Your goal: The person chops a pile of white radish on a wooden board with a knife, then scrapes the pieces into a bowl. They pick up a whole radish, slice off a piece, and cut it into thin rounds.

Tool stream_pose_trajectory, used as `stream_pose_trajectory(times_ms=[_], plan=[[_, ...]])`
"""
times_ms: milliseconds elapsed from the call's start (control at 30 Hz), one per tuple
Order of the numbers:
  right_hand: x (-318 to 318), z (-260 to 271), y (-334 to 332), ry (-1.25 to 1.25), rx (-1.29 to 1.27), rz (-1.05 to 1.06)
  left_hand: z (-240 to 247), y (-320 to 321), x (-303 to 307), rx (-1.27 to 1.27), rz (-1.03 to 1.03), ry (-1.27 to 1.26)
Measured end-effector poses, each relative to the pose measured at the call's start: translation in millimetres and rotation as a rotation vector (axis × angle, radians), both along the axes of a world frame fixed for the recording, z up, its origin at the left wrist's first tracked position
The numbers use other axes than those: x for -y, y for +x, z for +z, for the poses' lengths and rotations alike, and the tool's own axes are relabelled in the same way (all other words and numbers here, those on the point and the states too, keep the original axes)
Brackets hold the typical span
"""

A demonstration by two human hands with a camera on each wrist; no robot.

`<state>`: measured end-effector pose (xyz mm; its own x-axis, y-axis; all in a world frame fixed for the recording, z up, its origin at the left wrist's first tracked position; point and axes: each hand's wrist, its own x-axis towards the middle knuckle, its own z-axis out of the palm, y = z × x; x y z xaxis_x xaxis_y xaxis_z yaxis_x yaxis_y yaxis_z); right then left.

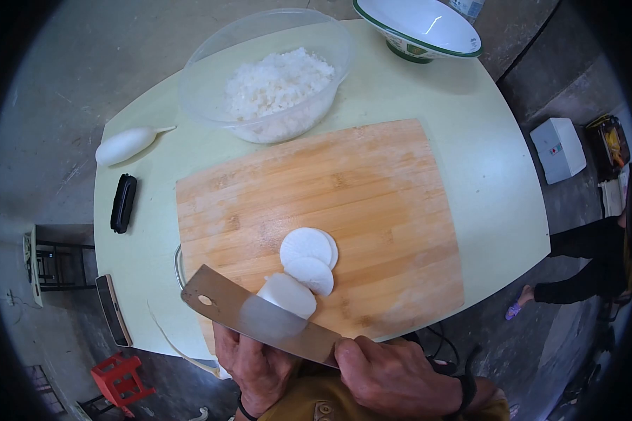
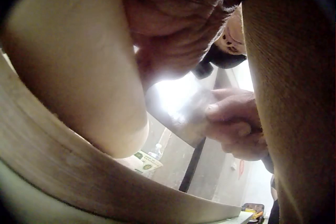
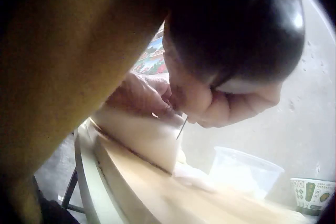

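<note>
A cleaver (image 1: 260, 323) crosses a thick white radish (image 1: 288, 295) near the front edge of the wooden cutting board (image 1: 372, 175). My right hand (image 1: 400, 375) grips its handle, which the fingers hide. Behind the blade, my left hand (image 1: 260, 372) holds the radish with bent fingers; in the left wrist view the radish (image 2: 79, 66) lies against this hand (image 2: 173, 24). The right wrist view shows the thin blade edge-on at the radish's (image 3: 144, 134) end. Several round white slices (image 1: 305, 245) overlap just beyond the radish.
A clear bowl (image 1: 337, 56) of white chopped pieces and a green-rimmed bowl (image 1: 428, 28) stand at the back. A smaller radish (image 1: 126, 146), a black object (image 1: 123, 203) and a phone (image 1: 112, 309) lie on the left. Someone's legs (image 1: 583, 259) are at the right, beyond the table (image 1: 498, 182).
</note>
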<state>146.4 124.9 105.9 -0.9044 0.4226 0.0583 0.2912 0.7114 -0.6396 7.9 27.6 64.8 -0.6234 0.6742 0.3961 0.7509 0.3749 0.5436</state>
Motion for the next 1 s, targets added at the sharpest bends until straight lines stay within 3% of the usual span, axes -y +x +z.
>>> stream_pose_trajectory(times_ms=[233, 733, 1000], plan=[[3, 1, 19, -0.032, 0.079, -0.015, -5, -2, 2, -0.034, -0.022, 0.018], [-14, -8, -25, 0.102, 0.166, 0.154, 0, -4, -2, 0.022, 0.02, 0.016], [-20, -7, -9, -0.083, 0.145, 0.156, 0, -3, -2, 0.001, 0.02, 0.018]])
